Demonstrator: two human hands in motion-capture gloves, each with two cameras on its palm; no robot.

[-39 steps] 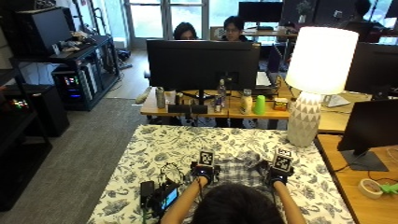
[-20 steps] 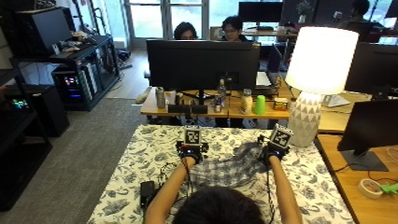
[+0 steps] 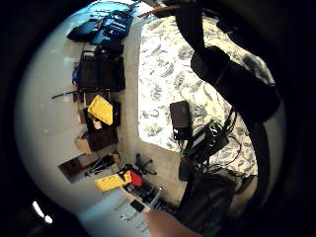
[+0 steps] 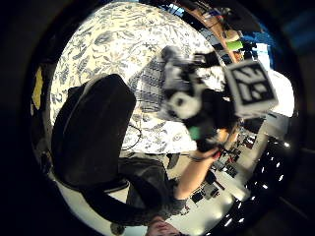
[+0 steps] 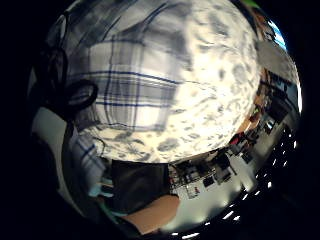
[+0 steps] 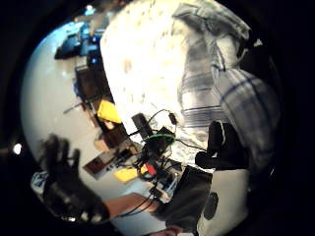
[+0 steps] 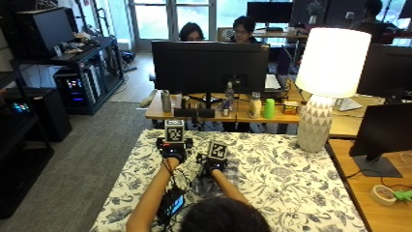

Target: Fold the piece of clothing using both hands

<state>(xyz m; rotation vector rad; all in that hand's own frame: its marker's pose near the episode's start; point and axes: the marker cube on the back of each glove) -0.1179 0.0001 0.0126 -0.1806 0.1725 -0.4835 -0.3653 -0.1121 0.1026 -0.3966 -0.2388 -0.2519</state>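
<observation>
My arms and head hide most of the plaid shirt point(image 7: 201, 186); only a soft, crumpled edge shows on the floral tablecloth point(image 7: 283, 164). Right hand point(image 7: 213, 166) low on the cloth, fingers curled into plaid fabric. Left hand point(image 7: 173, 151) raised just beside it; its fingers are too hidden to tell.

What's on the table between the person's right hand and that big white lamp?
Nothing but the flowered tablecloth: the stretch from the right hand to the lamp is bare, as the outside view shows.
</observation>
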